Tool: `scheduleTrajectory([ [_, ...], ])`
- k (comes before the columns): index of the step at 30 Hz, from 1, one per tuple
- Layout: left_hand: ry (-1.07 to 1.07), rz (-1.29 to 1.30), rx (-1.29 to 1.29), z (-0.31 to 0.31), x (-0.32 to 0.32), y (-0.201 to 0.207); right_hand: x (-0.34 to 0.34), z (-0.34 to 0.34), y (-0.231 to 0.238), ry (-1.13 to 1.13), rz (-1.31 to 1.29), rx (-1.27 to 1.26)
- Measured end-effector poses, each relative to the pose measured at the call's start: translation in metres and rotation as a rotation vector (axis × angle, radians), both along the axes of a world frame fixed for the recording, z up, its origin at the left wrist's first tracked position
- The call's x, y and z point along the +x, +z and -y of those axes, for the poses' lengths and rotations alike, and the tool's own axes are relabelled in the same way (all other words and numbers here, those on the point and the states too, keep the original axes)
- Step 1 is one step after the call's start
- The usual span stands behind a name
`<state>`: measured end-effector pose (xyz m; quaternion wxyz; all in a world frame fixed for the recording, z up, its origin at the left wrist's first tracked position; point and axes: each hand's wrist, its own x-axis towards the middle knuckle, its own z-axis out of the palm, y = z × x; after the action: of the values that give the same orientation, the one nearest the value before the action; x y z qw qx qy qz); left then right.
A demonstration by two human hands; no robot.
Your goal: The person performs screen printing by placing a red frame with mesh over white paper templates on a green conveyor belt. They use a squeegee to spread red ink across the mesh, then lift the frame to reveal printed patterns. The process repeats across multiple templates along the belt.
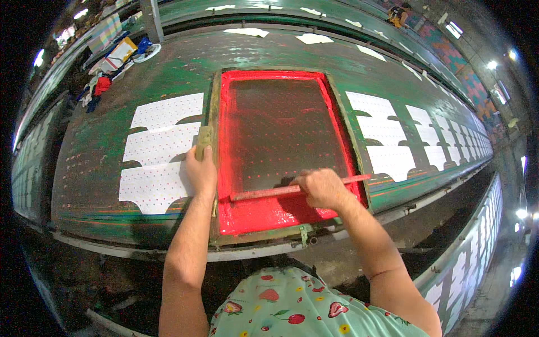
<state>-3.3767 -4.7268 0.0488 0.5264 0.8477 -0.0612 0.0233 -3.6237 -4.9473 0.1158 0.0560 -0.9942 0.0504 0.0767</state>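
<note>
A screen printing frame (pixel 281 135) lies flat on the long green table, its mesh dark and its borders thick with red ink (pixel 269 216). My right hand (pixel 324 189) is closed round a squeegee (pixel 264 194), a long red-stained bar lying across the near part of the mesh. Red ink pools between this bar and the frame's near edge. At the frame's left side, my left hand (pixel 202 171) grips a worn yellowish block (pixel 204 140) on the rim. White fabric pieces with small dots (pixel 160 140) lie just left of that hand.
More dotted white pieces (pixel 382 132) run in a row to the right. Plain white scraps (pixel 314 39) lie along the far edge. Rags and a box (pixel 120 53) sit at the far left. A metal rail (pixel 269 247) borders the near edge. Another person (pixel 398 15) is far back right.
</note>
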Motion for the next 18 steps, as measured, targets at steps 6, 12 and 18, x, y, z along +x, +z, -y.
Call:
scheduleTrajectory([
  [6, 0.003, 0.065, 0.019, 0.001, -0.004, -0.001, -0.066, -0.05, -0.005, 0.04, 0.15, -0.001],
  [12, 0.075, 0.046, 0.206, 0.0, -0.005, -0.009, -0.104, -0.06, -0.017, 0.058, 0.302, 0.122],
  [18, 0.114, 0.071, 0.146, 0.007, 0.0, -0.017, -0.147, -0.007, -0.016, 0.159, 0.502, 0.332],
])
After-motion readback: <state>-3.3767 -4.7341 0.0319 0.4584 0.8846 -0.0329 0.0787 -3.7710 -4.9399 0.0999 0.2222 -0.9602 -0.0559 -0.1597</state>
